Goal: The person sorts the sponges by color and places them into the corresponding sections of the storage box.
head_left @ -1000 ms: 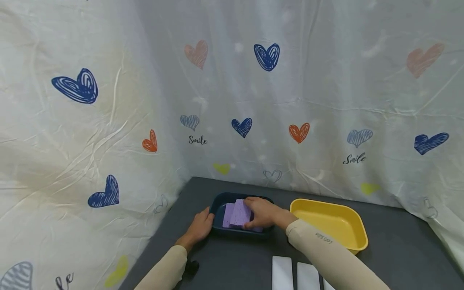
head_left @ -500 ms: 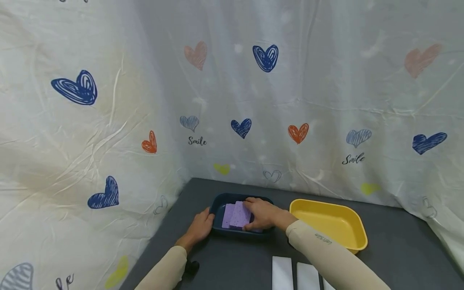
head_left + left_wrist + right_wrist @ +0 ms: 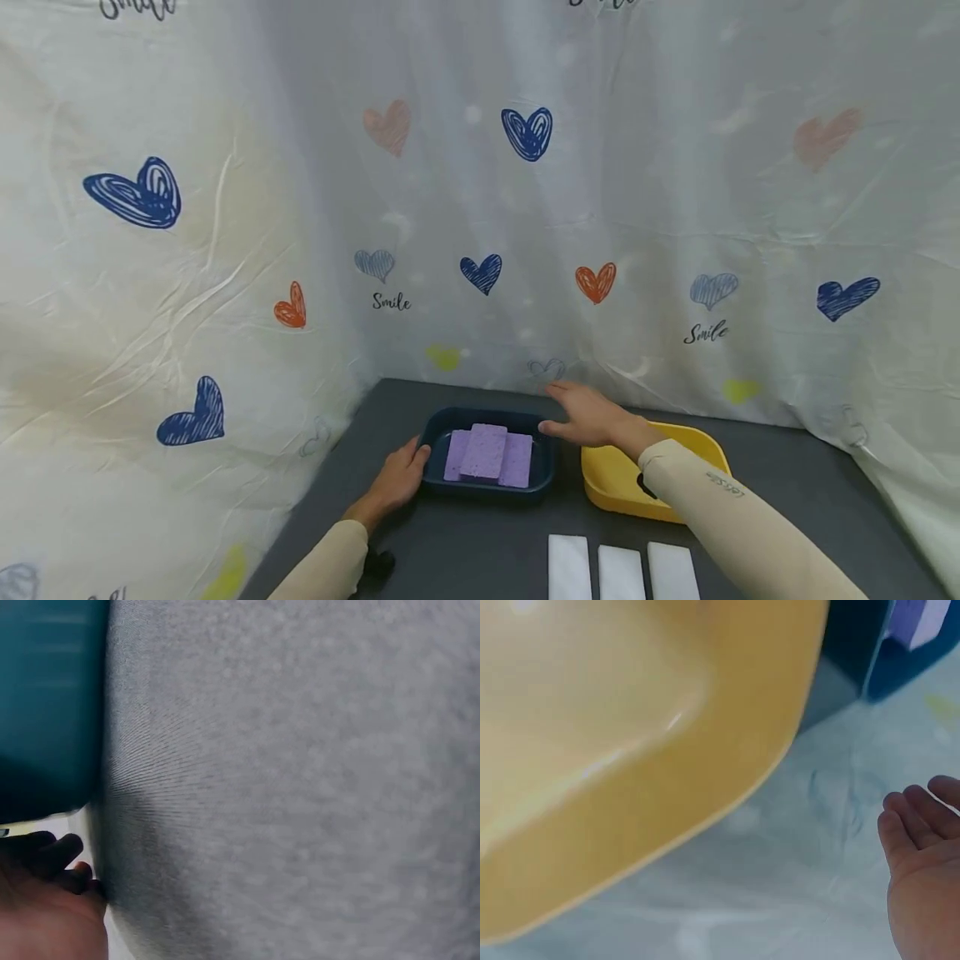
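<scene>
A dark blue tub (image 3: pixel 480 493) stands toward the back left of the table. Inside lie three purple sponges: one (image 3: pixel 483 450) rests on top, overlapping a left one (image 3: pixel 454 457) and a right one (image 3: pixel 517 460). My left hand (image 3: pixel 397 479) is at the tub's left end, fingertips right at its wall; in the left wrist view the loosely bent fingers (image 3: pixel 52 855) show beside the tub's corner. My right hand (image 3: pixel 592 417), holding nothing, is raised near the tub's right end, fingers extended and thumb apart, overlapping the yellow tub (image 3: pixel 622 492) in the head view.
Three white blocks (image 3: pixel 568 567) lie side by side at the front of the grey table (image 3: pixel 465 550). A small black object (image 3: pixel 381 565) shows by the left forearm. A white curtain (image 3: pixel 450 200) printed with hearts hangs behind and along the left.
My right hand has let go of the top sponge and moved right, out of the blue tub, its fingers spreading. The left hand stays by the tub's left end. The head view has shifted slightly.
</scene>
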`<state>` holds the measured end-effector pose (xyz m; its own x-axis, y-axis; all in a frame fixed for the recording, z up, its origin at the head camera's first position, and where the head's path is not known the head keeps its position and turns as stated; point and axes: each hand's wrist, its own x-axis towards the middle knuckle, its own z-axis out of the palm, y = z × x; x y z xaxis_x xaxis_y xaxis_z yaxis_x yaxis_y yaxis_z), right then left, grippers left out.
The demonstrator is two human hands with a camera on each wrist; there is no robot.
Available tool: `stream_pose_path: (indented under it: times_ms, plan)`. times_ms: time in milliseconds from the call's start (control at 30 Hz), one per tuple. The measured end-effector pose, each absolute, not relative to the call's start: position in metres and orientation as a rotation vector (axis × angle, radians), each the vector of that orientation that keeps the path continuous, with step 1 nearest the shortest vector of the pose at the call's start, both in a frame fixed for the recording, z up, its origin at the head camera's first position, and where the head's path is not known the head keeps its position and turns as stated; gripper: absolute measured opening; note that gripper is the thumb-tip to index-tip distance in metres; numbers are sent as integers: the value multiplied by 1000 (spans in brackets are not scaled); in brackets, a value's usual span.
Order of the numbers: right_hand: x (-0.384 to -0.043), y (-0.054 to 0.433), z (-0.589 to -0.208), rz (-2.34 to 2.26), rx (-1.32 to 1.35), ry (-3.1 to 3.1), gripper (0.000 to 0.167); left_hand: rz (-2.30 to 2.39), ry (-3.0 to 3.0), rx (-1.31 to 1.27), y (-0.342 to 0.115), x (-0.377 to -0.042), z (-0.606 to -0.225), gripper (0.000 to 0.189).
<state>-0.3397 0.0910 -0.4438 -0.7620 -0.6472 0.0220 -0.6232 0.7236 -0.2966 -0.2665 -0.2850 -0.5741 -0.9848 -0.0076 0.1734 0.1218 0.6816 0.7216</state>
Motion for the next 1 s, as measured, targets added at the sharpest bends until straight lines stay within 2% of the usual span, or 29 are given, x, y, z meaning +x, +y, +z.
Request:
stream_pose_path:
  times_ms: [267,567,1000]
  plan:
    - [-349,148,-432,-475,-1046,2876,76,-1153,-2726,24,-291,-253,-556,69]
    - [-343,214,-443,-473,-869,2974,78,-1121,-2458,-213,-271,-248,-530,67]
    - [-322,269,-471,-513,-655,3090,72,-1098,-2333,-576,-223,-236,-503,82]
